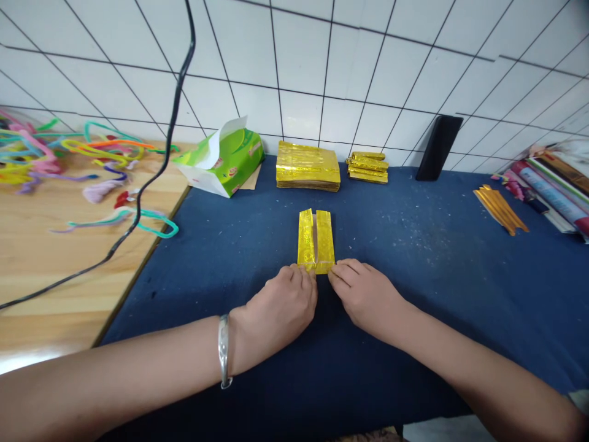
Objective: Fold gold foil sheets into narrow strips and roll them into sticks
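Observation:
A gold foil paper (324,236) lies on the dark blue cloth (257,245), its two long sides folded inward with a narrow brown gap between them. Its near end shows a crosswise crease. My left hand (288,304) pinches the near left corner with curled fingers; a silver bangle is on that wrist. At the near right corner, my right hand (365,294) grips the same paper, its fingers bent together. Both thumbs are mostly hidden. Beyond the paper stands a thick stack of gold sheets (308,166), with a pile of narrow folded gold strips (368,167) to its right.
A green tissue pack (230,161) is at the back left. Colourful fuzzy wires (105,150) lie on the wooden surface (59,245), crossed by a black cable (172,116). A black phone-like object (439,147) leans on the tiled wall. Orange-gold strips (500,209) and books (559,190) are right.

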A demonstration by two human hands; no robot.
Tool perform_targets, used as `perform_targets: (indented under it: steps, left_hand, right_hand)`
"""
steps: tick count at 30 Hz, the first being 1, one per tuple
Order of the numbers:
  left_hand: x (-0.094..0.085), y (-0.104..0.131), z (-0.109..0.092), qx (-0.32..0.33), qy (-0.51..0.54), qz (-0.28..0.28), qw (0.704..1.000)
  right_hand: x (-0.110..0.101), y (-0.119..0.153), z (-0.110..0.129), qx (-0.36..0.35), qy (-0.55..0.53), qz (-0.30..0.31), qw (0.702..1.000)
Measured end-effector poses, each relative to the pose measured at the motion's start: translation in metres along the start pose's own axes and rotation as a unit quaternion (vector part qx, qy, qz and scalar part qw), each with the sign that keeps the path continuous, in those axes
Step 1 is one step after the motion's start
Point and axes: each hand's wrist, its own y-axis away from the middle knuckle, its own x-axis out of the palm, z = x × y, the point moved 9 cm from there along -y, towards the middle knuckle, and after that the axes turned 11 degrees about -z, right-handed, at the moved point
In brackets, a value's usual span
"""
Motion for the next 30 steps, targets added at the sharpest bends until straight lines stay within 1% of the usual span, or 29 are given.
perform_targets:
  steps: [9,20,26,30]
  left_hand:
    - [0.0019,0.0022,-0.0019,-0.006,0.002,0.013,1.000]
    - [0.0018,0.0020,-0.0018,-0.008,-0.011,0.018,1.000]
    - [0.0023,0.0021,-0.0004,-0.016,0.007,0.018,1.000]
    - [0.0036,0.0021,-0.0004,-0.010,0.018,0.019,1.000]
  right_hand:
    - [0.0007,-0.0004,0.0014,0.009,0.006,0.012,1.000]
    - [0.0013,0.0008,0.0016,-0.003,0.017,0.001,1.000]
    - [0.0022,0.0010,0.0018,-0.007,0.016,0.000,1.000]
    - [0.0012,0.0009,0.0009,-0.004,0.018,0.003,1.000]
